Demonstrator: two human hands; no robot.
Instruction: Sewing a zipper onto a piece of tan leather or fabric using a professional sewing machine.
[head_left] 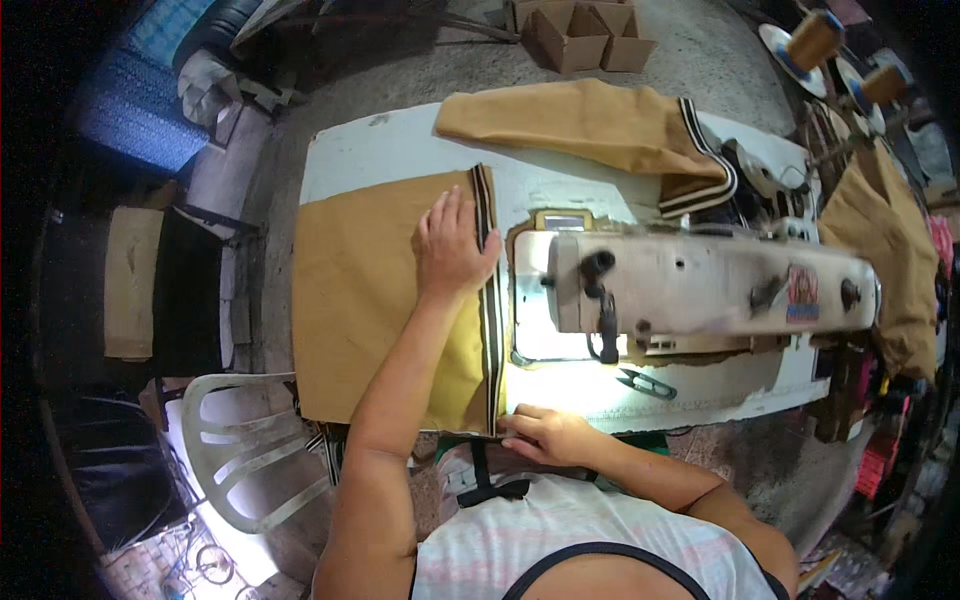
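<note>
A tan fabric piece (365, 260) with a black-and-white striped band (488, 300) along its right edge lies spread on the left of the white table. My left hand (455, 245) rests flat on it, fingers stretched out and the thumb over the band. At the near table edge, my right hand (548, 435) has its fingers closed at the band's lower end, seemingly pinching the fabric corner. The sewing machine (700, 285) stands to the right of the band, its lamp lighting the table by the needle. Dark thread snips (647, 384) lie in front of the machine.
Another tan piece with a striped cuff (580, 125) lies behind the machine. More tan fabric (880, 250) hangs at the right. Thread cones (815, 40) stand at the far right. A white plastic chair (235, 450) is at the left, and cardboard boxes (570, 38) sit beyond the table.
</note>
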